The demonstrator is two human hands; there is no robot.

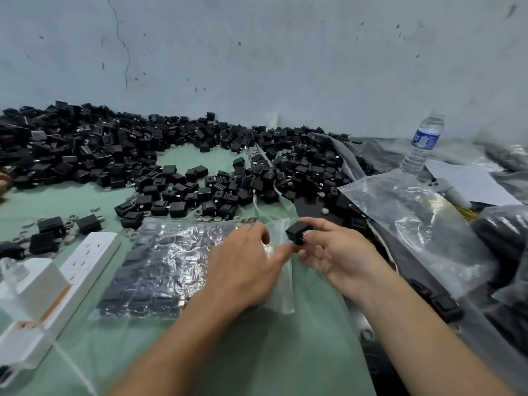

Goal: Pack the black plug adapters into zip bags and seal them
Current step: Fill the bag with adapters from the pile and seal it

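The right hand [328, 252] pinches one small black cube-shaped plug adapter [297, 234] at the mouth of the clear plastic zip bag [281, 284], which the left hand [243, 270] grips on the green surface [257, 352]; a collapsed mouth may block entry.

Soft, cool, even light fills the scene and no lamp is in view, so the pale wall [257, 52] reads flat and shadows on the green table cover [251, 358] are faint and diffuse. Glare breaks in white patches over the filled zip bag [160, 267] and the empty clear bag [414, 224]. The left hand [243, 270] is smeared at the fingers by motion blur. The black plug adapter [297, 234] pinched in the right hand [337, 252] is sharper. The heap of adapters [85, 150] sinks into dark masses with little detail. Wide-angle distortion bows the far line of the table and tilts the water bottle [423, 144] – the white power strip [83, 261] is soft and nearly blown out.
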